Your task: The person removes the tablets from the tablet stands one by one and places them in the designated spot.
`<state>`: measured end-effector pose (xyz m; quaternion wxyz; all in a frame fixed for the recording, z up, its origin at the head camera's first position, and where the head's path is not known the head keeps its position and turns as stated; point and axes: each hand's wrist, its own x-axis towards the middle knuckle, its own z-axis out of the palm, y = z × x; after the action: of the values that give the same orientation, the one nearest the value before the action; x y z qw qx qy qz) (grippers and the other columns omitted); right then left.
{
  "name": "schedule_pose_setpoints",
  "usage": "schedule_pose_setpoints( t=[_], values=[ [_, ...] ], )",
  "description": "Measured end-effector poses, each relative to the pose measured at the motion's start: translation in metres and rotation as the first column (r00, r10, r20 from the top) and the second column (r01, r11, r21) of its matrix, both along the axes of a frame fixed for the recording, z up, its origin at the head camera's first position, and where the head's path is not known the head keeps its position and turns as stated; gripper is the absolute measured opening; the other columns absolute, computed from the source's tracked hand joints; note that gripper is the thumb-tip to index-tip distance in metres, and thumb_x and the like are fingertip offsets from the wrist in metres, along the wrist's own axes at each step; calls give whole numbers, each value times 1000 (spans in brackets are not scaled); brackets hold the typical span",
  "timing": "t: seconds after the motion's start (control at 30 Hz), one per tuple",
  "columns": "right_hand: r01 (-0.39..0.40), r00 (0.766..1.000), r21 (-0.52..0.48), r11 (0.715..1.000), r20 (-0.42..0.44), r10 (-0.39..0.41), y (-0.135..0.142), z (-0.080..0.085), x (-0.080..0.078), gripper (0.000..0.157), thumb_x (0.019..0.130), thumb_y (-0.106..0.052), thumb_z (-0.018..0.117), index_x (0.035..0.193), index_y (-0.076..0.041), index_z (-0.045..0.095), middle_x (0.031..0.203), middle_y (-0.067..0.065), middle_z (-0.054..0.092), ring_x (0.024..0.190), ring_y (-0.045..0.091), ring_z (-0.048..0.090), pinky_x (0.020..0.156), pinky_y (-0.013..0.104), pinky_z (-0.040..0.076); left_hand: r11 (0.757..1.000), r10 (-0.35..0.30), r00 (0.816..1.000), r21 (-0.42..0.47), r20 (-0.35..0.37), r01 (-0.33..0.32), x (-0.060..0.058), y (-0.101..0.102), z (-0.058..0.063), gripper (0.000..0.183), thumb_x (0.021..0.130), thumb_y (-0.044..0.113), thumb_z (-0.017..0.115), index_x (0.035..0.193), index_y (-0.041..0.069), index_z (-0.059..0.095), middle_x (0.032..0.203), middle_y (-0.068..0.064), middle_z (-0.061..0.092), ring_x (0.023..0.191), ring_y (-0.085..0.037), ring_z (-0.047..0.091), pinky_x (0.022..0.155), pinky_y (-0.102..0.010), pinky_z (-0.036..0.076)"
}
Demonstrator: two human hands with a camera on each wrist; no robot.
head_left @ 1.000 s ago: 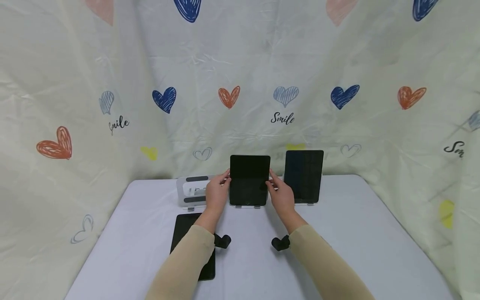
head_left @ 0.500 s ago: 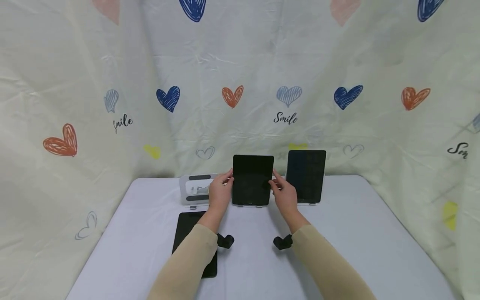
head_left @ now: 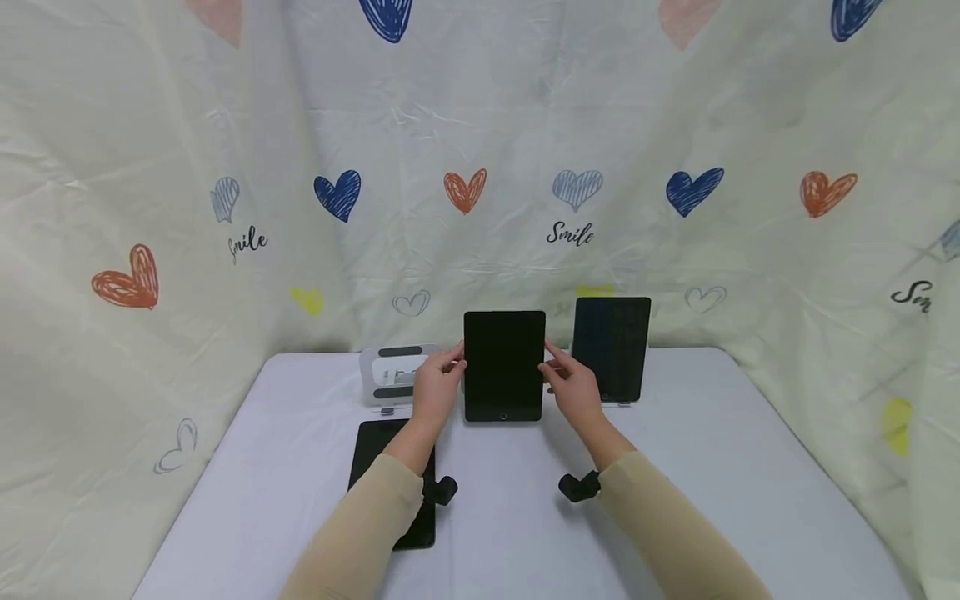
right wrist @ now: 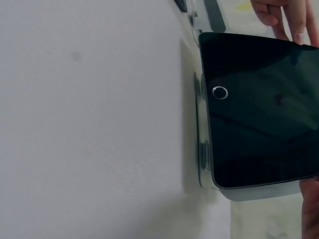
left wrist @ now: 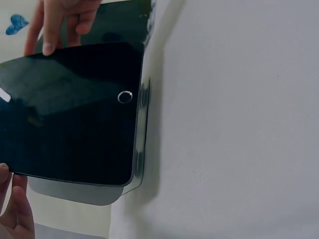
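A black tablet [head_left: 504, 367] stands nearly upright at the back middle of the table, its round home button at the bottom. My left hand [head_left: 437, 385] pinches its left edge between thumb and fingers. On the opposite edge my right hand [head_left: 574, 387] pinches it the same way. Behind the tablet is a light grey stand [left wrist: 82, 191], mostly hidden in the head view. Both wrist views show the tablet's bottom edge out in front of the stand's lip, with a gap between them.
To the right, another black tablet [head_left: 611, 350] leans upright on its stand. A bare grey stand [head_left: 369, 383] with dark pads is at the left. A third tablet [head_left: 381, 442] lies flat on the white table [head_left: 510, 517], partly under my left forearm. A heart-printed curtain [head_left: 495, 108] hangs behind.
The held tablet's bottom edge has come off the stand's lip, forward and down in the head view. Both hands have kept their grip. The other tablets have stayed in place.
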<state>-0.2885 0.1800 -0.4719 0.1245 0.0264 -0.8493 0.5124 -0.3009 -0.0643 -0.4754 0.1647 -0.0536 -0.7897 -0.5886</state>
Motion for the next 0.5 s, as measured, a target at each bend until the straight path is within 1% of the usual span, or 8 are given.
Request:
schedule_pose_setpoints(
  t=[0.13, 0.27, 0.37, 0.5],
  values=[
    [-9, 999, -9, 1000, 49, 9, 2, 4, 3, 52, 99, -21, 63, 147, -34, 49, 107, 10, 67, 91, 37, 65, 69, 29, 55, 999, -39, 999, 32, 35, 38, 7, -2, 4, 34, 94, 12, 69, 127, 19, 69, 106, -4, 69, 95, -20, 67, 79, -32, 56],
    [-22, 994, -16, 1000, 104, 23, 5, 8, 9, 53, 98, -22, 64, 148, -32, 48, 109, 11, 68, 91, 39, 64, 68, 30, 55, 997, -69, 993, 46, 95, 65, 14, -3, 8, 36, 94, 13, 69, 129, 20, 68, 107, -4, 68, 91, -18, 66, 73, -28, 55],
    [-40, 990, -13, 999, 133, 41, 8, 9, 14, 53, 99, -21, 64, 148, -28, 48, 108, 12, 69, 90, 39, 64, 71, 36, 56, 996, -85, 987, 43, 135, 80, 21, -4, 9, 36, 94, 13, 69, 130, 21, 68, 108, -3, 68, 87, -16, 65, 69, -27, 53],
    [-65, 986, -4, 998, 155, 65, 12, 9, 20, 52, 99, -18, 63, 148, -23, 49, 107, 13, 69, 87, 39, 64, 75, 48, 55, 993, -110, 981, 50, 161, 103, 28, -5, 8, 37, 94, 13, 69, 130, 21, 67, 108, -3, 69, 85, -15, 66, 69, -28, 54]
  ],
)
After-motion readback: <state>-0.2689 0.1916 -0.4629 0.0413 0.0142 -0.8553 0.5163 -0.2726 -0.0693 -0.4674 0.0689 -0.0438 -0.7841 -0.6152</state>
